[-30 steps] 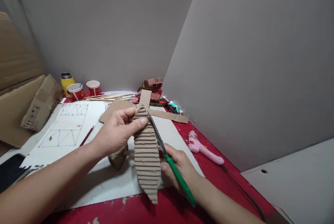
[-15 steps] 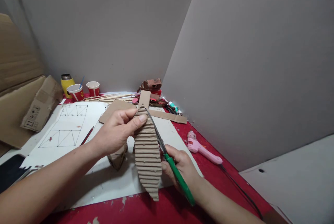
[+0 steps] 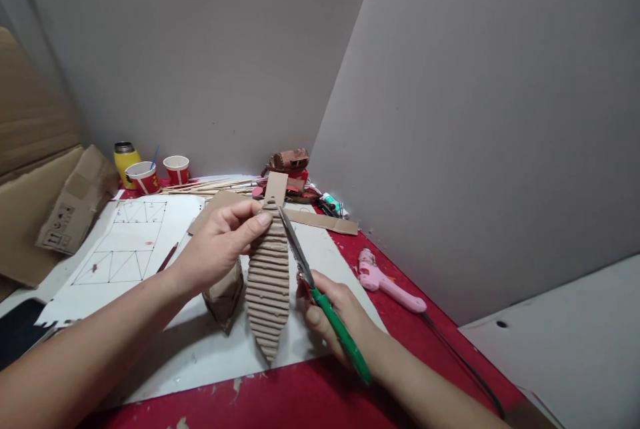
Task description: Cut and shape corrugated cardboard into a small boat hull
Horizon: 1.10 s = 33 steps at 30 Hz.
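Between thumb and fingers, my left hand (image 3: 225, 239) pinches the top of a leaf-shaped piece of corrugated cardboard (image 3: 269, 289), its ridges running crosswise and its pointed end hanging down. My right hand (image 3: 340, 315) grips green-handled scissors (image 3: 330, 319), blades pointing up and left. The blade tips lie just beside the upper right edge of the cardboard; lower down a gap separates the two. Behind my left wrist a small folded cardboard shape (image 3: 224, 295) rests on the white sheet (image 3: 190, 342), partly hidden.
A pink glue gun (image 3: 387, 285) with a black cord lies at the right on the red tabletop (image 3: 280, 395). Two red paper cups (image 3: 176, 170), a yellow bottle (image 3: 126, 162) and thin wooden sticks (image 3: 210, 187) stand or lie at the back. Cardboard boxes (image 3: 75, 205) lean at left.
The cardboard piece has shifted left and its lower tip has swung left and up, away from the scissors. The right hand with the scissors has barely moved.
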Available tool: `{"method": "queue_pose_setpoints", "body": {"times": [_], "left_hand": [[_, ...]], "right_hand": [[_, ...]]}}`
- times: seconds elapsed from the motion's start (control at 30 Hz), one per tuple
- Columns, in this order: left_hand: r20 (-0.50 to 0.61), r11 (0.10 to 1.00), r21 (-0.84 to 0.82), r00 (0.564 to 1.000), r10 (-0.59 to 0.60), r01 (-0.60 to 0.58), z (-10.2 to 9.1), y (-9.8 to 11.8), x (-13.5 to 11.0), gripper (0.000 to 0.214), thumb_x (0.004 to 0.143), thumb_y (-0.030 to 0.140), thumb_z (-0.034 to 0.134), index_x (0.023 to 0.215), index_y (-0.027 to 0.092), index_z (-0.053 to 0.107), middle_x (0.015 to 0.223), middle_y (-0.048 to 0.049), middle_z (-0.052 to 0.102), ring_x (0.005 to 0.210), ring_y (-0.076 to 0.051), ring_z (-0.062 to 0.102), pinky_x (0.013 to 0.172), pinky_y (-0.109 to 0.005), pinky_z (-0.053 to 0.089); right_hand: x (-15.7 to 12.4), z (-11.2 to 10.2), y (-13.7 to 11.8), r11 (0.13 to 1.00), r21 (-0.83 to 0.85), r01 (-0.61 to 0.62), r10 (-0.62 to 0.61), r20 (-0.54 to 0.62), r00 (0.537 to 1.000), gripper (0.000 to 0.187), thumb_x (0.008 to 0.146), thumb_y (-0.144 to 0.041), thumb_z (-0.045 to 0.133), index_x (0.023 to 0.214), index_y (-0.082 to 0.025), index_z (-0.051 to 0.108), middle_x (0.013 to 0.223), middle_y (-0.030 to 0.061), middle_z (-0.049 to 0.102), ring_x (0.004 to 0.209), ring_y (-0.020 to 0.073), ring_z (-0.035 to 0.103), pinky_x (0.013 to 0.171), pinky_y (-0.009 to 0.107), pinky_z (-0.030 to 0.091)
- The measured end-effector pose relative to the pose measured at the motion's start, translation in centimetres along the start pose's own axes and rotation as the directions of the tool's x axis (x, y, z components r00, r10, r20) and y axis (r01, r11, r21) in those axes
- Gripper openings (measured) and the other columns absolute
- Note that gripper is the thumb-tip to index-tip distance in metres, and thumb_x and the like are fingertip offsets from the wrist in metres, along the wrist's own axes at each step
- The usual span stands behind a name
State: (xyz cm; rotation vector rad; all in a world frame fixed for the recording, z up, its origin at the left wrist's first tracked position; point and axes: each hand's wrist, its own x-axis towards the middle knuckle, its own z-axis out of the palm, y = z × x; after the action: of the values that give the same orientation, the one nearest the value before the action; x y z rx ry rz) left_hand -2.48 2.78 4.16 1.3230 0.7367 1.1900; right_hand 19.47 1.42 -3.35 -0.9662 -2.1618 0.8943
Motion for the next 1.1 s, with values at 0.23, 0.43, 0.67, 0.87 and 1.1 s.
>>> {"method": "queue_pose_setpoints", "body": {"times": [0.23,0.43,0.67,0.87,1.1], "left_hand": [[0.006,0.999,-0.045,1.0,0.022,-0.022,0.5,-0.5,-0.1,0.019,0.088,0.032,0.064,0.079,0.015,0.061,0.067,0.0052,0.056,0.059,-0.005,0.05,0.056,-0.016,0.042],[0.006,0.999,-0.04,1.0,0.018,-0.018,0.7,-0.7,-0.3,0.018,0.09,0.03,0.062,0.08,0.015,0.062,0.068,0.0051,0.058,0.06,-0.004,0.052,0.058,-0.014,0.043],[-0.01,1.0,-0.016,1.0,0.007,-0.008,0.8,-0.3,-0.4,0.019,0.089,0.03,0.062,0.077,0.015,0.061,0.066,0.0051,0.058,0.059,-0.004,0.052,0.057,-0.014,0.044],[-0.027,1.0,0.005,0.999,0.017,-0.017,1.1,-0.4,-0.5,0.021,0.088,0.03,0.063,0.074,0.014,0.06,0.062,0.0056,0.056,0.056,-0.004,0.05,0.054,-0.014,0.043],[-0.065,0.999,-0.046,0.998,-0.006,0.003,1.2,-0.9,-0.5,0.022,0.088,0.03,0.063,0.074,0.014,0.06,0.063,0.0052,0.057,0.055,-0.005,0.05,0.054,-0.015,0.042]], "right_hand": [[-0.1,0.3,0.1,1.0,0.023,0.005,-0.004,-0.021,1.0,0.055,0.087,-0.072,0.04,0.085,-0.019,0.053,0.062,-0.002,0.044,0.061,0.0155,0.042,0.059,0.027,0.04],[-0.4,0.6,0.5,1.0,0.002,0.008,-0.008,-0.053,0.999,0.049,0.087,-0.066,0.044,0.088,-0.019,0.056,0.061,-0.0012,0.047,0.061,0.0166,0.045,0.059,0.027,0.041],[-0.3,0.3,0.1,0.996,-0.092,-0.008,0.004,-0.037,0.999,0.042,0.088,-0.06,0.048,0.093,-0.019,0.055,0.062,-0.002,0.05,0.056,0.0139,0.04,0.054,0.025,0.037],[-0.5,0.8,0.6,1.0,-0.031,0.0,-0.001,-0.052,0.999,0.042,0.089,-0.06,0.046,0.089,-0.019,0.055,0.061,-0.0012,0.051,0.061,0.0163,0.046,0.059,0.027,0.042],[-0.5,1.1,0.9,1.0,0.016,-0.001,0.002,-0.082,0.997,0.041,0.089,-0.059,0.05,0.086,-0.019,0.057,0.065,0.0001,0.056,0.058,0.0144,0.047,0.058,0.026,0.043]]}}
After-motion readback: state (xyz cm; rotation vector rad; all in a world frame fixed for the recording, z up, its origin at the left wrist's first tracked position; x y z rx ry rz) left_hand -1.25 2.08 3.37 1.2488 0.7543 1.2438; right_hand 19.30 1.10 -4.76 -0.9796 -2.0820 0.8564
